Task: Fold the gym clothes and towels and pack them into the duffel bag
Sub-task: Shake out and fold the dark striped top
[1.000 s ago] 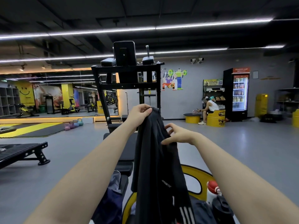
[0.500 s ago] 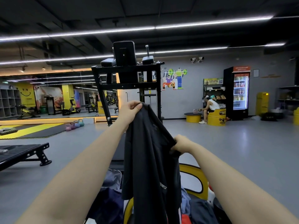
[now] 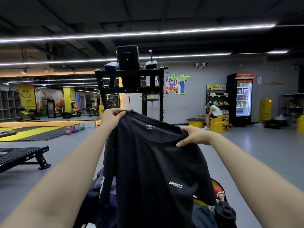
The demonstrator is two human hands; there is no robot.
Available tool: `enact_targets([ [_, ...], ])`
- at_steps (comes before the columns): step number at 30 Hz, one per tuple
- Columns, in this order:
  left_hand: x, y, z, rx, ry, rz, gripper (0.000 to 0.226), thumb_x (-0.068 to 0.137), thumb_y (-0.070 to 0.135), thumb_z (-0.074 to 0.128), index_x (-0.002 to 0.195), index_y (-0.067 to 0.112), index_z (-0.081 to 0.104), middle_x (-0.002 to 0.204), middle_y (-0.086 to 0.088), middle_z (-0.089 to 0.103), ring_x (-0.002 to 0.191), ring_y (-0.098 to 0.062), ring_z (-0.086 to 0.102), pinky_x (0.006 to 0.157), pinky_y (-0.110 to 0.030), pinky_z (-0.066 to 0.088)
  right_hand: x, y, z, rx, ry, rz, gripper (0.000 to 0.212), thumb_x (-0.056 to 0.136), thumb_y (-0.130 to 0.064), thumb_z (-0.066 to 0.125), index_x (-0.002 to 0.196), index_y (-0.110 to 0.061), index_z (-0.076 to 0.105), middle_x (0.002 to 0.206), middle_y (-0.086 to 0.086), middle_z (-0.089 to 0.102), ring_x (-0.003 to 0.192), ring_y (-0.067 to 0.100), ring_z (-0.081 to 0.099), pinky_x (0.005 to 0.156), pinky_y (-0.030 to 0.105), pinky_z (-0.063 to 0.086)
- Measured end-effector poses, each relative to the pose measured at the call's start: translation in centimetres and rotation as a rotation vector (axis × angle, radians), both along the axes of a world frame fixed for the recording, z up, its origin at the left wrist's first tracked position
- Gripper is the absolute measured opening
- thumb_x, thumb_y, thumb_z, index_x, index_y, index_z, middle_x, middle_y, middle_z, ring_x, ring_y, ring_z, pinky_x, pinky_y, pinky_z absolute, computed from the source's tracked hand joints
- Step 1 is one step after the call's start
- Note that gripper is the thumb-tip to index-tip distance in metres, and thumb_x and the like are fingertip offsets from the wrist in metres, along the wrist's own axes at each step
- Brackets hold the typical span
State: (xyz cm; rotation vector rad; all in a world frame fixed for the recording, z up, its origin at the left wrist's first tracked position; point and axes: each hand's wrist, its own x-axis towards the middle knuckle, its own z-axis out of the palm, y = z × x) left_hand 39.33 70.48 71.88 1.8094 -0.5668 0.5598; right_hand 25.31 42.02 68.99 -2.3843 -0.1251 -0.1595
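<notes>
A black sports T-shirt (image 3: 153, 175) hangs spread out in front of me, its neckline up and a white "SPORTS" logo on the chest. My left hand (image 3: 111, 116) grips its left shoulder at the collar. My right hand (image 3: 193, 135) pinches the right side of the neckline, a little lower. Under the shirt lie more dark clothes (image 3: 97, 209) and a red-capped bottle (image 3: 219, 193) beside a black bottle (image 3: 226, 211). The shirt hides most of what lies below; I cannot make out a duffel bag.
A black gym machine frame (image 3: 131, 83) stands straight ahead. A black bench (image 3: 21, 155) sits on the grey floor at left, kettlebells (image 3: 74, 128) beyond it. A person (image 3: 213, 112) sits on a yellow drum near a drinks fridge (image 3: 242, 99) at right.
The shirt was bunched and hanging narrow from my left hand; my right hand has taken the neckline and moved right, spreading the shirt open to face me.
</notes>
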Motion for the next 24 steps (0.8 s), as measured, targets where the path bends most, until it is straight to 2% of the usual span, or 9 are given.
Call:
enact_targets([
  [4,-0.6,0.8,0.8,0.117,-0.075,0.062,0.026,0.093,0.021,0.060,0.113,0.007,0.068,0.111,-0.006,0.066,0.105,-0.018,0.053,0.088,-0.026,0.036,-0.7,-0.8,1.4,-0.064,-0.038,-0.023,0.029,0.085,-0.010,0.069,0.113,-0.016,0.066,0.112,0.004,0.067,0.107,0.022,0.062,0.098,0.037,0.049],
  [8,-0.9,1.8,1.0,0.230,-0.108,0.051,0.024,0.092,0.025,0.061,0.105,0.007,0.070,0.098,-0.005,0.066,0.096,-0.019,0.054,0.082,-0.028,0.036,-1.5,-1.2,2.4,0.133,-0.174,-0.103,0.016,0.089,-0.016,0.066,0.103,-0.011,0.070,0.101,0.010,0.070,0.096,0.025,0.066,0.087,0.032,0.054],
  [11,-1.2,2.4,1.0,0.283,-0.131,0.050,0.022,0.093,0.023,0.060,0.102,0.007,0.071,0.095,-0.007,0.066,0.094,-0.021,0.055,0.084,-0.032,0.040,-1.8,-1.3,3.0,0.271,-0.264,-0.135,0.009,0.090,-0.019,0.065,0.094,-0.014,0.071,0.092,0.007,0.071,0.090,0.023,0.066,0.084,0.031,0.054],
  [14,-1.4,2.7,1.2,0.353,-0.127,0.040,0.019,0.096,0.023,0.054,0.101,0.012,0.069,0.094,-0.007,0.064,0.093,-0.021,0.054,0.075,-0.029,0.043,-2.1,-1.2,4.0,0.370,-0.257,-0.132,0.012,0.092,-0.020,0.062,0.100,-0.015,0.070,0.100,0.006,0.071,0.092,0.019,0.067,0.077,0.026,0.055],
  [17,-1.6,2.8,1.5,0.399,-0.128,0.025,0.021,0.099,0.024,0.048,0.097,0.014,0.066,0.091,-0.007,0.064,0.089,-0.023,0.054,0.068,-0.029,0.039,-2.5,-1.0,5.2,0.416,-0.245,-0.144,0.010,0.093,-0.011,0.059,0.096,-0.011,0.069,0.095,0.007,0.069,0.087,0.016,0.065,0.065,0.017,0.053],
  [19,-1.8,2.7,1.8,0.392,-0.119,0.015,0.019,0.100,0.023,0.046,0.098,0.011,0.061,0.083,-0.005,0.061,0.083,-0.023,0.054,0.067,-0.031,0.040,-2.7,-0.9,5.8,0.409,-0.268,-0.176,0.007,0.091,-0.007,0.061,0.089,-0.010,0.067,0.092,0.009,0.066,0.084,0.017,0.062,0.065,0.017,0.054],
  [21,-2.0,2.7,2.0,0.373,-0.104,0.021,0.014,0.100,0.023,0.046,0.098,0.012,0.055,0.077,-0.003,0.058,0.074,-0.020,0.052,0.062,-0.029,0.042,-2.7,-0.9,6.2,0.381,-0.298,-0.224,0.005,0.088,-0.006,0.065,0.087,-0.010,0.067,0.091,0.010,0.065,0.085,0.020,0.061,0.070,0.022,0.055],
  [23,-2.2,2.6,2.1,0.375,-0.121,0.031,0.012,0.099,0.024,0.047,0.093,0.014,0.053,0.078,-0.003,0.057,0.072,-0.018,0.050,0.060,-0.029,0.041,-2.8,-0.9,6.4,0.372,-0.327,-0.260,0.007,0.086,-0.004,0.067,0.083,-0.010,0.067,0.086,0.010,0.065,0.084,0.022,0.061,0.076,0.029,0.054],
  [24,-2.3,2.6,2.1,0.380,-0.131,0.035,0.014,0.099,0.024,0.048,0.091,0.015,0.054,0.078,-0.002,0.056,0.072,-0.018,0.049,0.060,-0.029,0.039,-2.9,-0.9,6.4,0.360,-0.344,-0.275,0.008,0.086,-0.004,0.067,0.081,-0.010,0.066,0.083,0.009,0.065,0.081,0.021,0.061,0.074,0.029,0.053],
])
